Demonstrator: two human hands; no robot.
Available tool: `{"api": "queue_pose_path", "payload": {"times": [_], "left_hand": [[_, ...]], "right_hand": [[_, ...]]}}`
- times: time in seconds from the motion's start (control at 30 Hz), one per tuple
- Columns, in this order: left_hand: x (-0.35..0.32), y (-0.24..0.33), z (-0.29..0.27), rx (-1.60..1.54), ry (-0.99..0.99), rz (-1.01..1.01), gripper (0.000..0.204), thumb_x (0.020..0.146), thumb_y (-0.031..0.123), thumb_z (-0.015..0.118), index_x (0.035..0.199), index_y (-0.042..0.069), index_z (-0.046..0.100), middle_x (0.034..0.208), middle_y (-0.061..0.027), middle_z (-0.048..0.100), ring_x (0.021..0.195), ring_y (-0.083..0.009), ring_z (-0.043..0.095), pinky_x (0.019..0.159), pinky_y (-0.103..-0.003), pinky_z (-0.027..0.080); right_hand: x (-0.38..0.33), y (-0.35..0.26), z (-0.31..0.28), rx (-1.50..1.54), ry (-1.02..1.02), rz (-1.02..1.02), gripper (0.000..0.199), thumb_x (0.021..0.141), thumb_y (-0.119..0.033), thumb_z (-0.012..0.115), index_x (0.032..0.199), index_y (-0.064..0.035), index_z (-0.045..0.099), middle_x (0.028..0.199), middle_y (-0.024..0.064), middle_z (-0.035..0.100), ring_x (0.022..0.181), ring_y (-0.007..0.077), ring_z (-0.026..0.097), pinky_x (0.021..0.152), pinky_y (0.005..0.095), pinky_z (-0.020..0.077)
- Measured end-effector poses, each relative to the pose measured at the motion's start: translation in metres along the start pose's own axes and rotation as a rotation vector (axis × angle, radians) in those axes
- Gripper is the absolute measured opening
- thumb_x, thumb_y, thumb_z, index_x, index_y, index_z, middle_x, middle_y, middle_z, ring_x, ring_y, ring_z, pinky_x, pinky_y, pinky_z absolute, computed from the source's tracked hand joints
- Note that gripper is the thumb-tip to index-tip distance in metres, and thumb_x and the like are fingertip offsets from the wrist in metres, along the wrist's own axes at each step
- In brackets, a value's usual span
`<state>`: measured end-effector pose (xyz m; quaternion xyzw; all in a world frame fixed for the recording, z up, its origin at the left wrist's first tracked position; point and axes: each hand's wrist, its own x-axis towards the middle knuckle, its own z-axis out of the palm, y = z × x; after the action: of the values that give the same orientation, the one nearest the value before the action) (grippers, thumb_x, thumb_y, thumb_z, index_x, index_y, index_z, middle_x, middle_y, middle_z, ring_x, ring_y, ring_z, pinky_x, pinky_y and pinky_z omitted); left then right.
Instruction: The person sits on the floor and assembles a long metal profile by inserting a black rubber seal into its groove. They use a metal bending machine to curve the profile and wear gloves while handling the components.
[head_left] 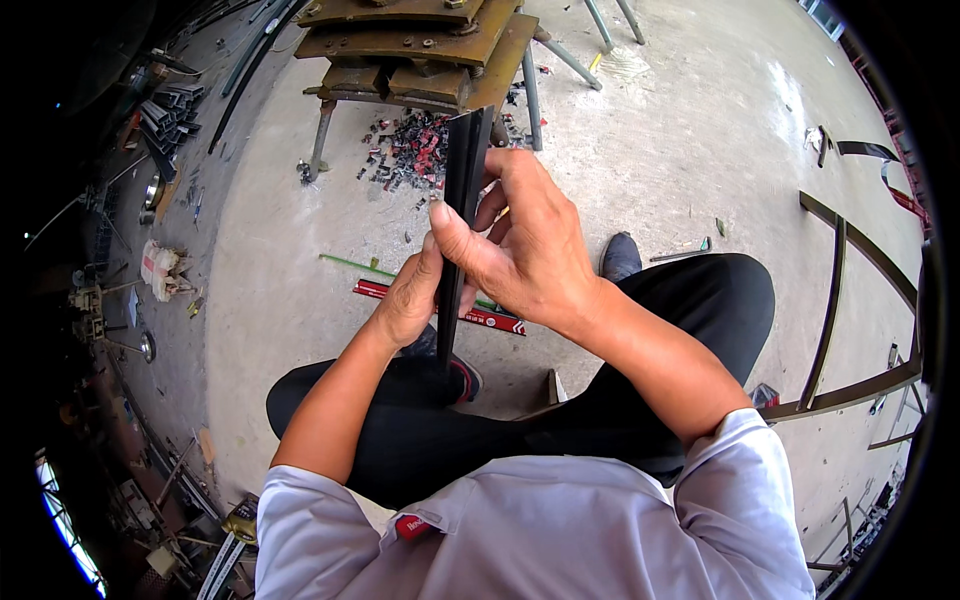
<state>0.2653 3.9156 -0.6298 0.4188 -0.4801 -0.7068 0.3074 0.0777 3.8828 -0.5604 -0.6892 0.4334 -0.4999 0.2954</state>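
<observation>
A long black metal profile (462, 165) stands nearly upright in front of me, its far end cut at a slant. My right hand (530, 235) grips its upper middle, the thumb lying across the near face and the fingers curled behind. Lower down, my left hand (408, 298) closes on the profile from the left side, its fingertips partly hidden. The far end of the profile overlaps the edge of a brown metal press-like tool (400, 45) on a stand; whether they touch I cannot tell.
Small black and red offcuts (415, 150) litter the floor under the stand (322, 140). A red strip (495, 320) and a green strip (350, 262) lie between my feet. Brown metal frame bars (838, 300) are at the right. Dark profiles (165, 120) are piled at the left.
</observation>
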Motion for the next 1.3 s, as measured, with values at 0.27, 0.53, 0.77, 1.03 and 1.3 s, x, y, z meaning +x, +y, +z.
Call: {"api": "queue_pose_path", "payload": {"times": [0.27, 0.53, 0.77, 1.03, 1.3], "left_hand": [[0.002, 0.003, 0.006, -0.167, 0.028, -0.012, 0.085, 0.096, 0.088, 0.028, 0.11, 0.009, 0.058, 0.067, 0.0022, 0.047, 0.056, -0.0078, 0.046, 0.053, -0.025, 0.04], [0.005, -0.002, 0.002, -0.213, -0.046, -0.012, 0.084, 0.096, 0.087, 0.034, 0.118, 0.008, 0.057, 0.062, 0.0028, 0.046, 0.048, -0.0069, 0.04, 0.052, -0.025, 0.04], [0.0, 0.002, -0.01, -0.246, -0.168, -0.058, 0.087, 0.095, 0.087, 0.036, 0.106, 0.004, 0.063, 0.063, -0.0013, 0.05, 0.048, -0.0084, 0.041, 0.055, -0.029, 0.045], [-0.003, 0.008, -0.018, -0.172, -0.085, -0.063, 0.091, 0.1, 0.082, 0.029, 0.106, 0.001, 0.068, 0.083, -0.009, 0.066, 0.066, -0.0155, 0.06, 0.064, -0.03, 0.051], [-0.007, 0.017, -0.031, 0.014, -0.023, -0.013, 0.1, 0.095, 0.088, 0.027, 0.107, -0.002, 0.07, 0.084, -0.0114, 0.071, 0.075, -0.0195, 0.071, 0.07, -0.032, 0.058]], "right_hand": [[-0.001, -0.002, -0.001, 0.143, -0.104, 0.111, 0.057, 0.089, -0.033, 0.085, 0.116, 0.0021, 0.048, 0.092, 0.0153, 0.067, 0.067, 0.0234, 0.07, 0.061, 0.0386, 0.0564], [-0.002, 0.002, 0.001, 0.203, -0.11, 0.163, 0.061, 0.088, -0.035, 0.086, 0.116, 0.0022, 0.047, 0.087, 0.0155, 0.067, 0.067, 0.0211, 0.07, 0.061, 0.0358, 0.0573], [0.003, 0.0, 0.003, 0.406, -0.012, 0.236, 0.059, 0.089, -0.031, 0.086, 0.117, 0.0018, 0.045, 0.087, 0.0112, 0.069, 0.068, 0.0134, 0.069, 0.063, 0.0299, 0.0568], [0.003, -0.002, 0.0, 0.421, -0.051, 0.29, 0.048, 0.093, -0.026, 0.083, 0.112, 0.0, 0.048, 0.081, 0.0109, 0.071, 0.062, 0.0122, 0.07, 0.053, 0.0265, 0.0541], [0.006, -0.011, -0.003, 0.457, -0.041, 0.301, 0.033, 0.096, -0.018, 0.079, 0.1, -0.001, 0.051, 0.066, 0.009, 0.07, 0.048, 0.0172, 0.069, 0.04, 0.0314, 0.0518]]}}
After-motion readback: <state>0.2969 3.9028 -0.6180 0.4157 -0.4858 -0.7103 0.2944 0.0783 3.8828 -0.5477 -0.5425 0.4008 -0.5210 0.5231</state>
